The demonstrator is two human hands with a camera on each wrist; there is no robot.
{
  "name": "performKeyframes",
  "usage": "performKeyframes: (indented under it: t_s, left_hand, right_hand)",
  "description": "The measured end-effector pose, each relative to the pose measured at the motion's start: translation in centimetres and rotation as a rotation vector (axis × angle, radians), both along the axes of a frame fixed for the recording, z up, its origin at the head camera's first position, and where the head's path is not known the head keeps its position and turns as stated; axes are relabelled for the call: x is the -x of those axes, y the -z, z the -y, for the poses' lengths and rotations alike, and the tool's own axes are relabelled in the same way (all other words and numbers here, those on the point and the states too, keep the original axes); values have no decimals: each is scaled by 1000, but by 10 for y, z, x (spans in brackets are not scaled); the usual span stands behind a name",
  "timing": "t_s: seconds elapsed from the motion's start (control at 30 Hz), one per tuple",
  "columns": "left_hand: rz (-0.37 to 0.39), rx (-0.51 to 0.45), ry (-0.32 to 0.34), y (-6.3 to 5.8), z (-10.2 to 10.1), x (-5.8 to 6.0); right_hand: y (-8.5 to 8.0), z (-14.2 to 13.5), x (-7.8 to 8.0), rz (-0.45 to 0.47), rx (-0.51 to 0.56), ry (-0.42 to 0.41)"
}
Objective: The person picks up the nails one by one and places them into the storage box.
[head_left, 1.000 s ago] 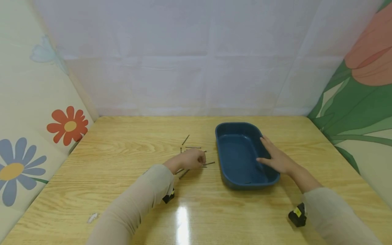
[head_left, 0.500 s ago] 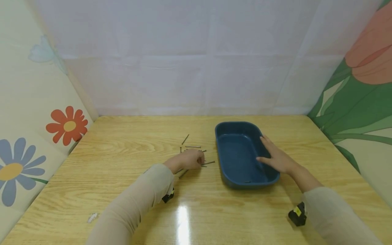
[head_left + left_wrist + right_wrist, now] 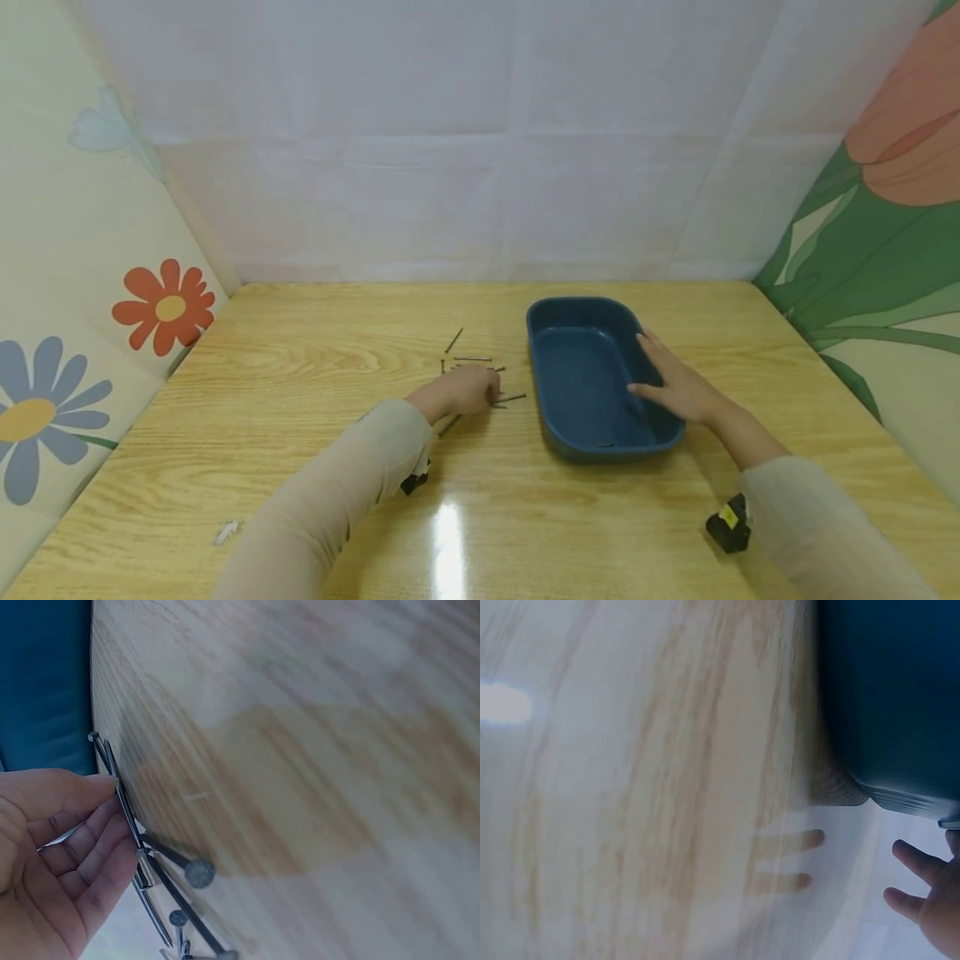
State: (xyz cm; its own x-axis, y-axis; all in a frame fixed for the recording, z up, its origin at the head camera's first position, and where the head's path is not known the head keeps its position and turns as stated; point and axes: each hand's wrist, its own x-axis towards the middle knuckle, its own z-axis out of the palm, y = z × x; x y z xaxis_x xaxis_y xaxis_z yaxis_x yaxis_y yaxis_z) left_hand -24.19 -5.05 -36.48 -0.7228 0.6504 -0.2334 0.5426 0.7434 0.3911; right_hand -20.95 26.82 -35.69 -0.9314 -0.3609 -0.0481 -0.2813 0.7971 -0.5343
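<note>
In the head view my left hand (image 3: 468, 389) is down among several loose dark nails (image 3: 472, 359) on the wooden table. The left wrist view shows its thumb and curled fingers pinching at a thin nail (image 3: 126, 806), while other nails (image 3: 184, 904) lie crossed close below. To the right stands a deep blue plastic bin (image 3: 550, 421). My right hand (image 3: 678, 392) rests over the bin's right rim, thumb stretched over the inside and fingers straight and spread. A small dark nail-like piece (image 3: 604, 445) lies inside at the bin's near end.
A white scrap (image 3: 227, 532) lies at the table's front left. A white cloth (image 3: 375, 167) hangs behind the wooden table (image 3: 315, 333), and flower-printed panels (image 3: 60, 250) flank it. Black wrist cameras (image 3: 729, 525) sit at both cuffs.
My left hand stays among the nails, with only slight shifts of its fingers and forearm. The right hand and the bin have not moved.
</note>
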Motion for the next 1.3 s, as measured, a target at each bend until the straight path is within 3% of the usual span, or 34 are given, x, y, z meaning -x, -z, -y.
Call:
performKeyframes:
  t_s: [0.77,1.3]
  left_hand:
    - [-35,42,-12,5,-2,0]
    - [-19,33,33,4,-1,0]
  right_hand:
    - [1,-2,1,0,-3,4]
    - [1,-1,1,0,8,-1]
